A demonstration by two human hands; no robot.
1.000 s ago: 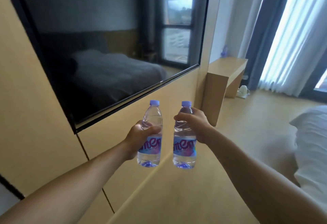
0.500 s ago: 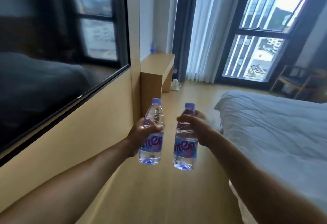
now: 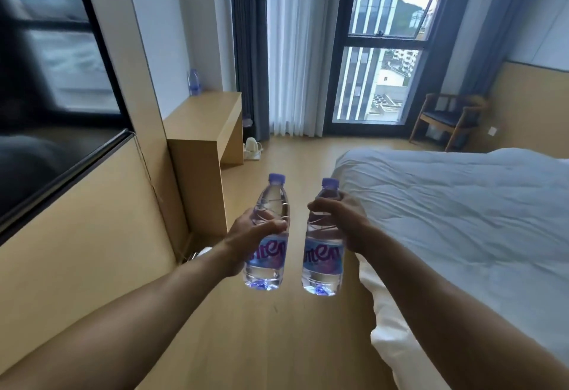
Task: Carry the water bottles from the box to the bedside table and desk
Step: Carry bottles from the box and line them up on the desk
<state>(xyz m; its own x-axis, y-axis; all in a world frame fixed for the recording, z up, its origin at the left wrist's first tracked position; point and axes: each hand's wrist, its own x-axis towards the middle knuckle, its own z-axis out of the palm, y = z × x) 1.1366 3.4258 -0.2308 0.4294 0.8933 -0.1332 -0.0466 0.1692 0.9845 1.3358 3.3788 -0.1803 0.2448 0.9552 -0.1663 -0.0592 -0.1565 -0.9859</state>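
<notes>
**Two bottles held over the floor between wall and bed**

At centre frame, both arms reach forward. The left hand [image 3: 243, 235] curls round the middle of the left bottle [image 3: 271, 201], thumb across its front just above the label. The right hand [image 3: 346, 225] grips the right bottle [image 3: 323, 255] from the side at its shoulder, fingers wrapped round it. Both bottles are clear and upright, with purple caps and blue-and-purple labels. They are side by side but apart, in the air over the floor.

The floor [image 3: 261, 343] is pale wood and runs up the middle of the frame to the window [image 3: 378, 81] at upper centre. A sheer curtain [image 3: 292, 51] hangs to the window's left, and dark drapes [image 3: 246, 51] hang beside the curtain.

Along the left, a dark screen [image 3: 46, 97] is mounted above wood panelling [image 3: 77, 235]. Beyond it at upper left the desk [image 3: 203, 115] stands against the wall, its top the same light wood. A third bottle [image 3: 193, 81] stands at its far corner against the wall. A small white appliance [image 3: 251, 146] sits on the floor just past the desk.

The bed [image 3: 462, 220], under a rumpled white duvet, fills the right side. A wooden chair [image 3: 446, 118] with a dark seat stands in the upper-right corner.
</notes>
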